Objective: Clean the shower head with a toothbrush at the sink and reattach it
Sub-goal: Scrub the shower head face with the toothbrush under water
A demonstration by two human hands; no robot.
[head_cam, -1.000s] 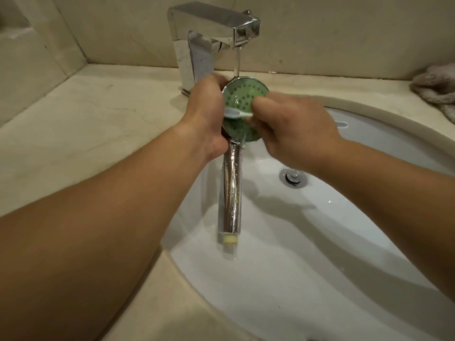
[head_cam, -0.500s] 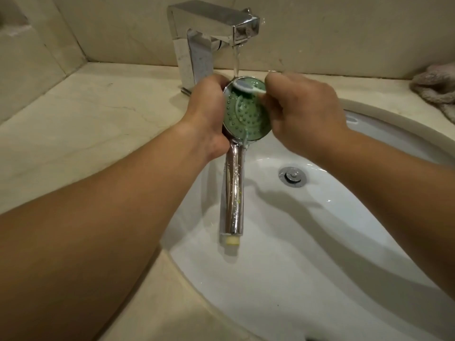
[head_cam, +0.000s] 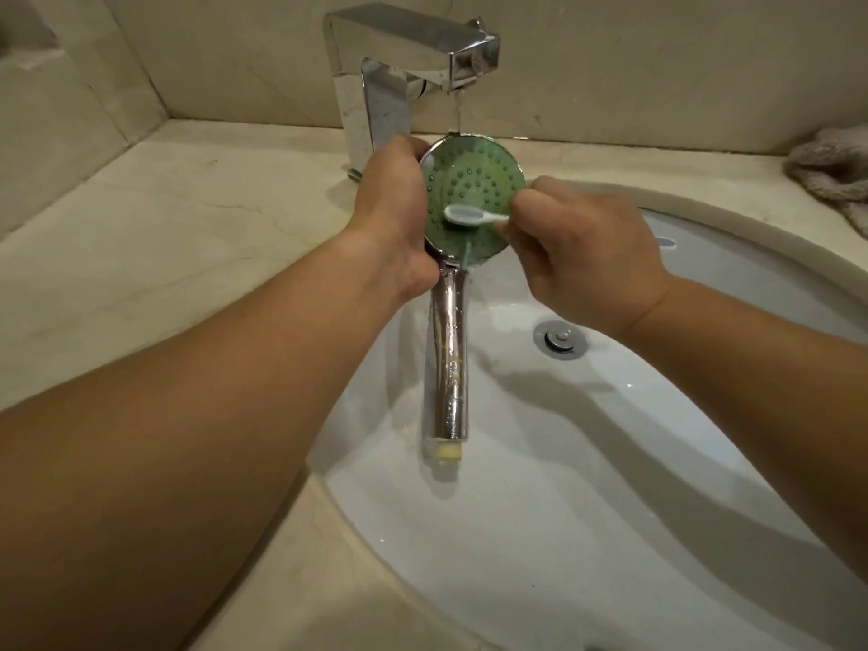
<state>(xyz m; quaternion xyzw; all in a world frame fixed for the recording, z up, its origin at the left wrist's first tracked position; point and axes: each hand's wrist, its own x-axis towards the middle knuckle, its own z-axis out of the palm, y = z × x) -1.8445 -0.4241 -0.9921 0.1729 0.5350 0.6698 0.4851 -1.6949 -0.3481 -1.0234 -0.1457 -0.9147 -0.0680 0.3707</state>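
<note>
Change: the toothbrush (head_cam: pixel 472 215) now lies across the lower half of the green face; half a second ago its head was up at the top rim, at 12 o'clock, under the water stream. The right hand (head_cam: pixel 585 258) has dropped with it.
Right hand: fingers curled round the toothbrush handle, pinching it near the neck; only the white, oval brush head and a short bit of neck show, pointing toward 9 o'clock.
Left hand (head_cam: pixel 394 213): wrapped round the left rim and back of the shower head (head_cam: pixel 472 202), gripping it at the 9 o'clock side of the disc.
Shower head: round, flat green face dotted with small raised nozzles, set in a shiny chrome rim; a smooth, wet chrome handle runs down toward 6 o'clock and ends in a pale yellow plug. It is held over the left part of the basin, face toward the camera.
Faucet (head_cam: pixel 404 54): angular polished chrome, at 12 o'clock from the disc; a thin stream of water falls onto the disc's top edge.
Sink (head_cam: pixel 610 486): glossy white oval basin, with a round metal drain (head_cam: pixel 560 338) at 4 o'clock from the disc.
Counter (head_cam: pixel 155 218): pale beige stone, faintly veined.
Cloth (head_cam: pixel 833 169): fuzzy, crumpled, greyish-pink, at the far right edge of the counter.
</note>
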